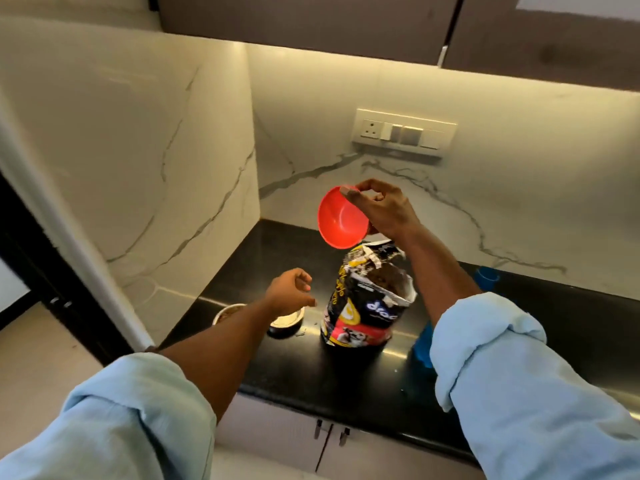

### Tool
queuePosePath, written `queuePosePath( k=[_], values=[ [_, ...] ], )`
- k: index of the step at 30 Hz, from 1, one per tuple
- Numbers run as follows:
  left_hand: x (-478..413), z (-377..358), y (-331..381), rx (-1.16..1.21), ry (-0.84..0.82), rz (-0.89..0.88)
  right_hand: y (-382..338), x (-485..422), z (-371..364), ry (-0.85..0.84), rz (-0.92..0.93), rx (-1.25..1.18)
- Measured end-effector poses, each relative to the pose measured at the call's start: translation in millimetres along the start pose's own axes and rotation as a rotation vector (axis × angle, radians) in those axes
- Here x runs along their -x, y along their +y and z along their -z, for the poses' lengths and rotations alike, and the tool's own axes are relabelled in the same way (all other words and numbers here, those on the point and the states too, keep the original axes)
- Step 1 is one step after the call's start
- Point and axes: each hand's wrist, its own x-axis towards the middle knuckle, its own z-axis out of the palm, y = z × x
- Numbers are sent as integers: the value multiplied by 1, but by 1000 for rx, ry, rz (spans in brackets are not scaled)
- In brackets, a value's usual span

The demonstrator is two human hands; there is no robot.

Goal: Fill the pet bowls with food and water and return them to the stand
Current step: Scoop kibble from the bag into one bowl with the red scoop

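Observation:
My right hand (382, 211) grips the rim of a small red plastic bowl (337, 221), held tilted and empty just above the torn-open top of a black pet food bag (367, 303) standing on the black counter (304, 368). Brown kibble shows inside the bag's mouth. My left hand (291, 292) hovers with fingers apart and nothing in it, left of the bag and over two metal pet bowls. The left metal bowl (227, 311) holds brown food. My arm partly hides the other metal bowl (289, 323), whose inside looks pale.
A blue object (486, 277) sits on the counter behind my right forearm, and another blue thing (424, 344) shows beside my sleeve. A marble wall closes the counter's left side. A socket panel (403, 131) is on the back wall. Cabinet doors lie below the counter edge.

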Motion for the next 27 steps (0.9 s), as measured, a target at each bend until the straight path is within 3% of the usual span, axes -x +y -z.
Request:
queuePosePath(
  k=[3,7,11,13,18,24,27],
  values=[
    [3,-26,14,6,-121,-36,28,12,33,8,-43,142],
    [9,-55,29,-14,-91,-175,65,26,50,57,-131,268],
    [5,-66,32,-5,-44,-202,90,38,42,-107,-122,451],
    [4,-65,29,-15,-52,-214,95,45,30,-185,-92,562],
    [9,-63,21,-4,-68,-236,106,48,-8,-145,118,943],
    [10,-60,15,21,-88,-186,120,51,-21,-295,-46,742],
    [9,-61,13,7,-97,-177,122,54,-14,-285,-81,555]
  ],
)
